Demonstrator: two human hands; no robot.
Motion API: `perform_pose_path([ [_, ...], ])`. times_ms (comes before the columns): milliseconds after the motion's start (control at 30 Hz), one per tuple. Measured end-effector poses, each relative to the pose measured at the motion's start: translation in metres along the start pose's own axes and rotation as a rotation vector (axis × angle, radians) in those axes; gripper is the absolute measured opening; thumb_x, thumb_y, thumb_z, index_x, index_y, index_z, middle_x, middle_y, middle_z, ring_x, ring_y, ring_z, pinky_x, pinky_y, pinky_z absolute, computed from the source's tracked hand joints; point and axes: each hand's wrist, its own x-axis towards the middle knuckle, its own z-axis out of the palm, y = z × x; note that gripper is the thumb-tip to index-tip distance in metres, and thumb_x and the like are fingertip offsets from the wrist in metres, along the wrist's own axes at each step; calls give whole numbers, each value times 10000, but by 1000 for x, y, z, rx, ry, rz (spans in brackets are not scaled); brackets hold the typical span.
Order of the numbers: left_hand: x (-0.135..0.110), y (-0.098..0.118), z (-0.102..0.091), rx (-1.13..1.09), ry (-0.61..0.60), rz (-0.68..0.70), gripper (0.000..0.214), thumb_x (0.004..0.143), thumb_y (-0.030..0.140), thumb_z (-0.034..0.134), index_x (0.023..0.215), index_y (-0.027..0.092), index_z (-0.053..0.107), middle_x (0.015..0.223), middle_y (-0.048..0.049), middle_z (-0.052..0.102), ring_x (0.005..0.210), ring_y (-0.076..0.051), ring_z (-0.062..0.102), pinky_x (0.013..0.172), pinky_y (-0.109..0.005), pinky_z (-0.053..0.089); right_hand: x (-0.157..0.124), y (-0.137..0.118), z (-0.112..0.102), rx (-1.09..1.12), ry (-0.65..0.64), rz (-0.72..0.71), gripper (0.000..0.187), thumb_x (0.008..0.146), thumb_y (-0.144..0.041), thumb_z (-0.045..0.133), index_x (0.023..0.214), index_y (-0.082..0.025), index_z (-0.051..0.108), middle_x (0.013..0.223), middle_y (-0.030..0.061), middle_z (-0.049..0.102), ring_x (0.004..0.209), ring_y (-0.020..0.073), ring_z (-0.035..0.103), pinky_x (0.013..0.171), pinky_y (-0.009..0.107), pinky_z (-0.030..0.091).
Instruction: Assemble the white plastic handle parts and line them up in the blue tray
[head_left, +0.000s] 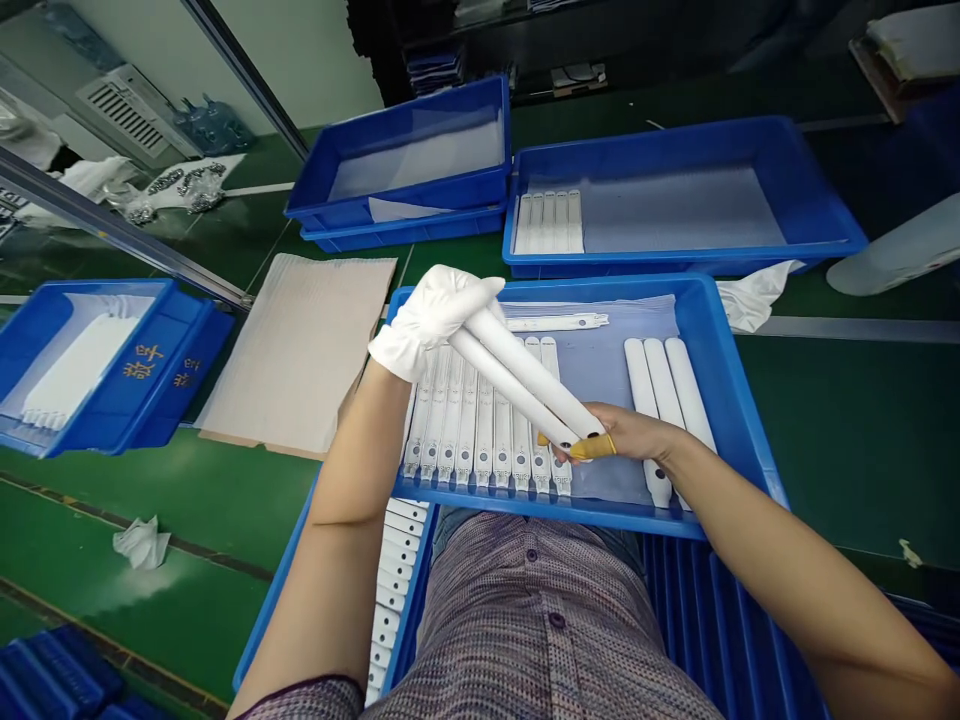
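Observation:
My left hand, in a white glove, is closed round the far ends of two long white tubes. My right hand, bare with a yellow finger cot, pinches their near ends. The tubes slant over a blue tray in front of me. A row of several flat white strips lies in the tray under the tubes. Three more white tubes lie side by side at the tray's right.
A blue tray with several white strips stands behind. Stacked blue trays are at back left, another blue tray at far left. A cardboard sheet lies left. White strips fill a bin at my lap. Crumpled tissue lies on the green table.

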Motion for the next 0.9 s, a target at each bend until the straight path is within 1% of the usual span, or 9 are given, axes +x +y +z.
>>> perform_pose_path([
  [67, -1, 0, 0, -127, -89, -44, 431, 851, 577, 747, 788, 150, 750, 742, -73, 723, 802, -239, 744, 785, -375, 633, 2, 3, -2, 18, -23, -8, 480, 829, -450, 827, 1171, -139, 697, 953, 69, 705, 879, 174, 655, 748, 293, 572],
  [133, -2, -5, 8, -292, -40, 7, 533, 923, 658, 624, 978, 147, 768, 872, -86, 754, 907, -247, 765, 821, -369, 643, 4, 6, -3, 42, -35, -24, 487, 821, -457, 832, 1165, -137, 701, 953, 73, 710, 870, 171, 654, 742, 289, 569],
  [233, -13, -19, 34, -528, 64, 114, 637, 991, 726, 432, 1308, 229, 675, 1112, -80, 750, 1151, -270, 728, 927, -394, 636, 10, 9, -2, 84, -24, -77, 498, 820, -434, 837, 1187, -125, 700, 931, 74, 716, 849, 164, 653, 740, 291, 565],
  [300, -26, -31, 56, -583, -10, 119, 651, 957, 734, 505, 1413, 281, 607, 1221, -76, 737, 1238, -293, 690, 976, -426, 625, 15, 10, 0, 108, 3, -129, 489, 824, -421, 836, 1187, -123, 700, 937, 77, 723, 838, 159, 662, 752, 299, 566],
  [367, -41, -44, 76, -561, -198, 32, 661, 851, 663, 723, 1362, 248, 662, 1251, -104, 743, 1225, -335, 695, 1000, -463, 618, 18, 11, 2, 99, 49, -170, 474, 823, -436, 833, 1165, -135, 703, 969, 84, 733, 855, 166, 676, 804, 330, 573],
  [467, -55, -59, 92, -542, -360, -72, 561, 804, 571, 812, 1210, 187, 761, 1269, -144, 746, 1215, -370, 698, 1059, -524, 582, 20, 9, 2, -19, 209, -160, 486, 783, -499, 850, 1098, -158, 709, 1011, 87, 736, 940, 216, 690, 916, 411, 564],
  [600, -56, -67, 93, -592, -304, -58, 455, 826, 526, 806, 1131, 188, 799, 1244, -123, 764, 1247, -341, 685, 1147, -513, 513, 22, 0, 7, -175, 526, -159, 653, 652, -578, 911, 1114, -179, 677, 1095, 103, 716, 1065, 308, 675, 960, 471, 554],
  [733, -52, -71, 90, -602, -246, -67, 439, 833, 472, 816, 1164, 185, 787, 1212, -109, 775, 1163, -301, 721, 1095, -455, 544, 36, -12, 22, -153, 789, -404, 847, 700, -554, 895, 1398, -265, 511, 1343, 120, 631, 1237, 289, 621, 1097, 451, 500],
  [900, -49, -76, 81, -540, -44, 4, 470, 905, 506, 746, 1283, 228, 725, 1009, -66, 783, 740, -158, 705, 876, -339, 598, 47, -15, 31, -34, 896, -560, 796, 867, -449, 779, 1544, -320, 379, 1172, 66, 677, 966, 201, 677, 984, 413, 554],
])
